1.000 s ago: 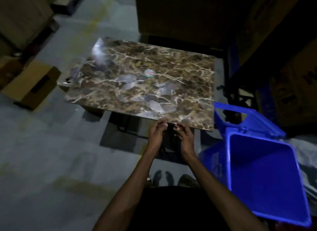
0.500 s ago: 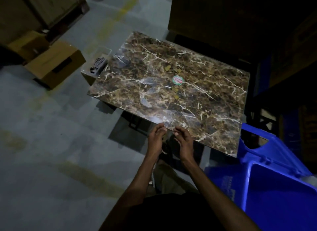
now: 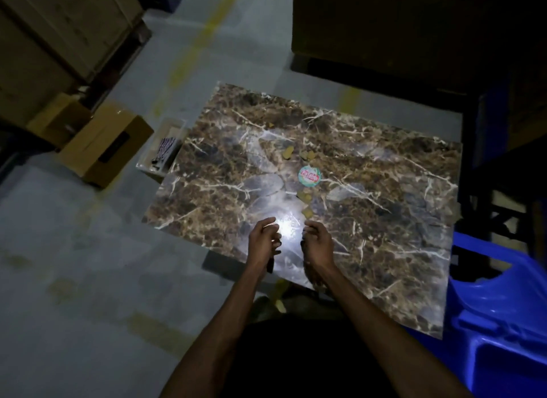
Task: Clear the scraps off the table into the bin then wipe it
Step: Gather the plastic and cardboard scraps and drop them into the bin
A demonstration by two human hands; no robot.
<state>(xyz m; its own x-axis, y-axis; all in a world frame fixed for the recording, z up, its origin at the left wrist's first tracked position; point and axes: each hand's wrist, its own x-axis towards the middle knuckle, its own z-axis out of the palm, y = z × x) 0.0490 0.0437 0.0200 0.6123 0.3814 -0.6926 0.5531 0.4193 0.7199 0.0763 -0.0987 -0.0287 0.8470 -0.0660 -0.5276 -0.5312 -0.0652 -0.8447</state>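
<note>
Presently: table [image 3: 384, 220], marble-patterned; tan scraps [image 3: 307, 211] and a round sticker [image 3: 309, 176] lie mid-top, untouched. Left hand [image 3: 262, 240] and right hand [image 3: 318, 243] hover at the near edge, fingers loosely curled, holding nothing, likely poised to gather. Blue bin [image 3: 503, 323] stands right, near for dumping.

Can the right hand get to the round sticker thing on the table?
Probably yes. The right hand hovers over the table, holding nothing, and only small tan scraps lie between it and the round label.
</note>
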